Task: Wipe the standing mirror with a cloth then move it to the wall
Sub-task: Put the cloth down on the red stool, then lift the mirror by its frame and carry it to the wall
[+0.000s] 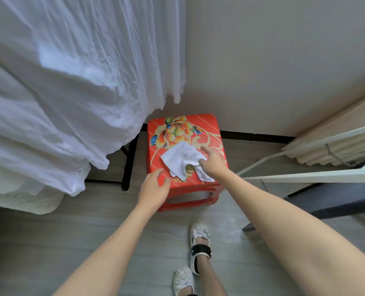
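Note:
A white cloth (pixel 178 160) lies crumpled on top of a red plastic stool (pixel 207 129) with a flower print. My right hand (pixel 212 164) is on the cloth's right side, its thumb and fingers pinching a raised fold while the index finger points forward. My left hand (pixel 154 186) is at the stool's front left corner, fingers relaxed and holding nothing. The standing mirror (pixel 309 177) with a thin white frame is at the right, tilted, with only part of it in view.
White bedding (pixel 60 103) hangs over a black bed frame (pixel 127 167) on the left. The wall (pixel 284 60) is behind the stool. A ribbed cream radiator (pixel 326 150) is at the right. My feet in white shoes (pixel 198 246) stand on grey floor.

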